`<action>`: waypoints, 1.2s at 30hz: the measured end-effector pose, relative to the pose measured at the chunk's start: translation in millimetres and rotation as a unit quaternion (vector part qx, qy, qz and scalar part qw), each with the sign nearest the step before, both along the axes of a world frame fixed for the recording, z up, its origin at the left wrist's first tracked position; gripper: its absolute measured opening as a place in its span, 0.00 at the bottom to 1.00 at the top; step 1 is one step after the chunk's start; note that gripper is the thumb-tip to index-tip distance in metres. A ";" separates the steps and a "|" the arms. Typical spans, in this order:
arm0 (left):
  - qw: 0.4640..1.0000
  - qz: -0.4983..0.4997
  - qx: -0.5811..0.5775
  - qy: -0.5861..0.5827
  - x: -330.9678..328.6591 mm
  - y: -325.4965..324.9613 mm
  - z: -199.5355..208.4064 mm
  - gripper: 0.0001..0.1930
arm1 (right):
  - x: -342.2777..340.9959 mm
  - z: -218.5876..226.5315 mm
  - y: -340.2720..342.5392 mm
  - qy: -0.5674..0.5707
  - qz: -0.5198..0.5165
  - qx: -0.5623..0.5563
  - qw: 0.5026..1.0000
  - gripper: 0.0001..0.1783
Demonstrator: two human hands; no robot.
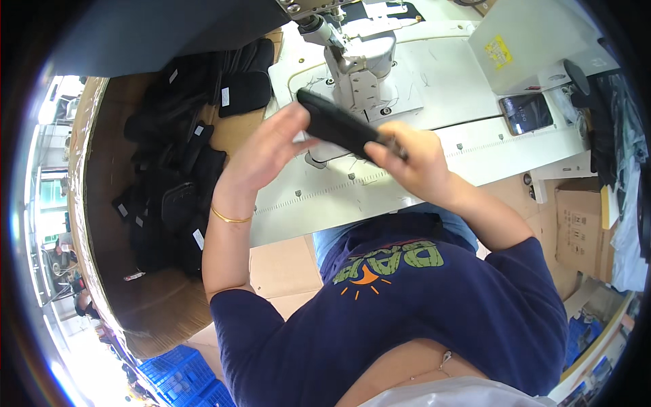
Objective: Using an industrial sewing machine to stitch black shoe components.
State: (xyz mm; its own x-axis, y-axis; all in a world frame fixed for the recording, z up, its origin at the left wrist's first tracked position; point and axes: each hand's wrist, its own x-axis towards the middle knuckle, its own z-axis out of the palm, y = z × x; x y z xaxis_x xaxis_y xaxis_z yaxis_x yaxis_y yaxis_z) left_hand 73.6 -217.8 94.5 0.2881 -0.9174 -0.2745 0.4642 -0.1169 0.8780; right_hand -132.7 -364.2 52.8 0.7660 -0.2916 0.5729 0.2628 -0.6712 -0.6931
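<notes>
One black piece slants over the white table: your right hand pinches its near right end; your left hand is at its far left end, finger closure too blurred to tell.

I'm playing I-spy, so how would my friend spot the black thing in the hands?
Find the white table with the metal machine. By the machine, a long black piece slants between the left hand and right hand. Other black pieces lie in the box at left; this one is held up.
</notes>
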 end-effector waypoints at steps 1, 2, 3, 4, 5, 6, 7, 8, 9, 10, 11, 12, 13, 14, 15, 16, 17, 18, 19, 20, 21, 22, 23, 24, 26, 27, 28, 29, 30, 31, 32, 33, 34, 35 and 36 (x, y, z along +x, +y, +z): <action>0.965 0.002 -0.004 -0.263 -4.4 -0.1 -5.8 0.19 | 1.4 -2.0 2.7 0.061 -0.022 0.193 0.979 0.15; 0.965 0.004 -0.004 -0.263 -1.7 0.8 -2.4 0.19 | 1.7 -0.1 -0.5 0.061 -0.020 0.194 0.979 0.15; 0.983 -0.032 -0.002 -0.180 3.3 1.0 2.1 0.18 | 2.2 1.3 -7.2 0.091 0.043 0.335 0.937 0.16; 0.993 -0.067 -0.001 -0.096 5.9 1.1 4.2 0.17 | 4.3 1.4 -13.0 0.118 0.105 0.467 0.870 0.18; 0.996 -0.064 -0.007 -0.066 5.7 1.3 3.2 0.17 | 9.6 -3.0 -15.3 0.138 0.095 0.454 0.875 0.19; 0.996 -0.064 -0.007 -0.067 5.9 0.7 3.8 0.17 | 14.4 -7.3 -17.5 0.137 0.095 0.454 0.875 0.19; 0.995 -0.082 -0.005 -0.051 6.3 0.2 4.1 0.17 | 18.8 -11.9 -19.1 0.126 0.113 0.410 0.896 0.18; 0.994 -0.100 -0.003 -0.035 6.3 -0.5 4.4 0.17 | 21.8 -14.5 -19.3 0.115 0.131 0.364 0.915 0.17; 0.994 -0.099 -0.002 -0.036 5.5 -0.5 5.5 0.17 | 25.5 -14.8 -17.4 0.106 0.127 0.326 0.931 0.16; 0.995 -0.092 0.004 -0.027 3.4 -1.1 6.7 0.17 | 26.6 -13.0 -17.8 0.105 0.129 0.326 0.931 0.16; 0.996 -0.086 0.010 -0.019 2.3 -1.5 7.5 0.17 | 27.3 -9.8 -18.5 0.088 0.132 0.292 0.943 0.17; 0.996 -0.086 0.010 -0.019 2.7 -2.0 7.0 0.17 | 27.4 -8.1 -18.9 0.071 0.133 0.258 0.954 0.17; 0.996 -0.090 0.014 -0.026 3.5 -2.9 6.0 0.17 | 26.7 -8.4 -19.4 0.072 0.133 0.258 0.954 0.17; 0.995 -0.093 0.018 -0.032 3.9 -3.5 4.6 0.17 | 25.1 -9.3 -20.6 0.079 0.127 0.335 0.930 0.16; 0.995 -0.092 0.018 -0.034 3.0 -4.4 3.4 0.17 | 25.3 -10.1 -21.8 0.085 0.123 0.409 0.900 0.16; 0.993 -0.095 0.026 -0.060 0.0 -6.6 1.0 0.16 | 24.5 -12.7 -19.9 0.085 0.124 0.409 0.900 0.16; 0.991 -0.099 0.034 -0.086 -2.2 -8.9 -1.9 0.15 | 21.6 -16.6 -15.0 0.148 0.120 0.446 0.874 0.15; 0.991 -0.097 0.033 -0.087 -2.0 -11.6 -5.2 0.15 | 18.7 -19.1 -11.0 0.210 0.115 0.481 0.844 0.15; 0.981 -0.082 0.054 -0.168 -1.0 -14.4 -7.2 0.15 | 8.5 6.0 -14.6 0.259 0.133 0.455 0.842 0.15; 0.964 -0.066 0.074 -0.248 2.9 -17.2 -11.1 0.16 | 3.2 -2.6 -40.5 0.349 0.145 0.395 0.837 0.18; 0.891 0.023 0.036 -0.453 26.1 -11.4 -28.6 0.17 | 2.1 20.6 -65.1 0.430 0.133 0.283 0.847 0.21; 0.756 0.174 0.089 -0.625 54.6 -9.2 -41.6 0.19 | -5.6 16.0 -94.5 0.420 0.088 0.253 0.867 0.21; 0.609 0.228 0.126 -0.749 80.3 -7.4 -38.1 0.22 | -13.9 25.5 -124.3 0.406 0.042 0.220 0.886 0.20; 0.531 0.280 0.198 -0.775 108.2 -0.4 -43.9 0.29 | -15.1 40.0 -148.1 0.407 -0.031 0.148 0.901 0.21; 0.566 0.245 0.382 -0.689 145.3 -0.8 -49.0 0.44 | -2.1 61.0 -153.7 0.263 -0.195 0.119 0.937 0.26; 0.579 0.220 0.423 -0.662 153.4 -7.2 -52.2 0.45 | 4.4 63.5 -163.2 0.259 -0.193 0.096 0.942 0.28; 0.587 0.197 0.467 -0.632 160.9 -6.7 -57.5 0.46 | 12.4 66.7 -167.6 0.253 -0.186 0.072 0.947 0.29; 0.584 0.203 0.470 -0.630 169.0 -1.4 -60.2 0.46 | 19.4 63.8 -159.5 0.219 -0.180 0.050 0.958 0.29; 0.630 0.226 0.433 -0.604 179.5 6.8 -62.8 0.45 | 26.0 59.5 -150.8 0.217 -0.174 0.048 0.959 0.29; 0.674 0.246 0.393 -0.576 182.2 12.4 -60.7 0.44 | 29.1 53.3 -142.1 0.200 -0.169 0.080 0.962 0.29; 0.671 0.250 0.395 -0.575 183.8 21.7 -58.2 0.44 | 31.4 46.9 -131.8 0.182 -0.162 0.111 0.964 0.29; 0.725 0.297 0.345 -0.518 180.1 27.2 -50.5 0.39 | 29.0 41.3 -119.7 0.157 -0.184 0.109 0.964 0.28; 0.769 0.340 0.292 -0.456 173.1 34.9 -40.1 0.34 | 23.1 34.3 -109.3 0.156 -0.182 0.109 0.965 0.28; 0.821 0.292 0.235 -0.431 153.2 26.9 -26.0 0.26 | 9.9 26.8 -104.5 0.164 -0.147 0.110 0.969 0.26; 0.863 0.246 0.179 -0.404 127.5 23.2 -7.4 0.19 | 2.1 20.5 -100.5 0.169 -0.105 0.112 0.974 0.24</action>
State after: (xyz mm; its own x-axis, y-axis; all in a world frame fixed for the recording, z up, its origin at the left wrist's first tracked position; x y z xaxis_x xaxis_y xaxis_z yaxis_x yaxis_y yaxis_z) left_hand 201.0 -194.6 87.1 0.8486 -0.5273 -0.0426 -0.2107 -0.4108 0.8871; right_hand -130.6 -464.6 73.3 0.8096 -0.5511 0.2021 -0.1335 -0.5081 -0.8509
